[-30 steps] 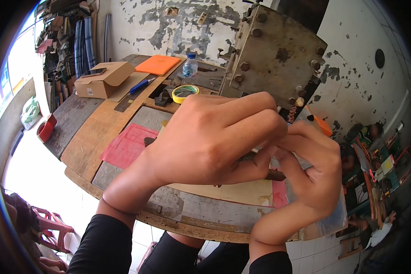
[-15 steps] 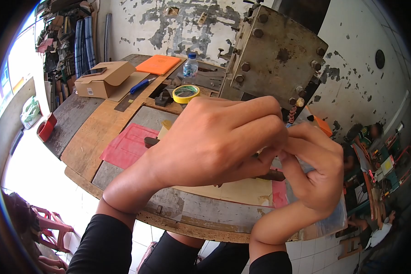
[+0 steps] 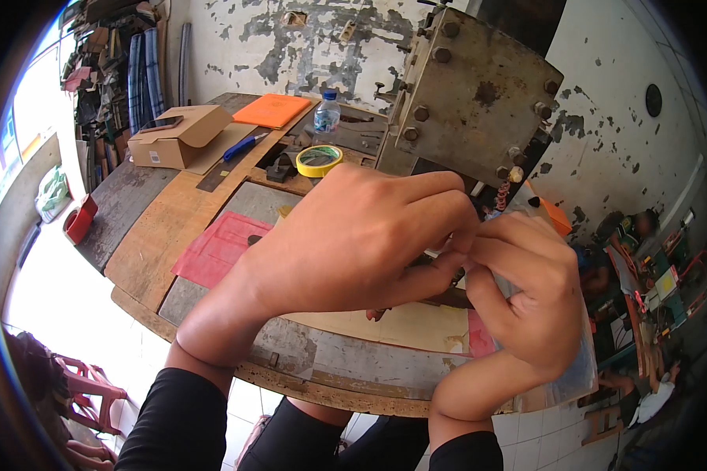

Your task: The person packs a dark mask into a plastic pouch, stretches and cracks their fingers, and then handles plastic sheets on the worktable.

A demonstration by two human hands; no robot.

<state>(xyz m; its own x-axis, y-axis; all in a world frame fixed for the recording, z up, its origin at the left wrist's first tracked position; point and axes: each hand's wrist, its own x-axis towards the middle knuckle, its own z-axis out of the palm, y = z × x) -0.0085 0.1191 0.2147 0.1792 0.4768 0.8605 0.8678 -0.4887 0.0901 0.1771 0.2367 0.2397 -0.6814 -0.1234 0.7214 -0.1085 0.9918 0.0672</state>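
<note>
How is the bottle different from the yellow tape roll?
The bottle stands up tall, while the yellow tape roll lies flat and low. The bottle is see-through with a blue cap; the yellow tape roll has no cap and is shaped like a ring. Both are on the big worktable.

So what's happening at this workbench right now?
A person has both hands raised over the bench, the left hand and right hand meeting at the fingertips. Whatever they pinch is too small or hidden to make out. Below them lie a pale sheet and a red sheet. Farther back are yellow tape, a cardboard box and a water bottle.
</note>
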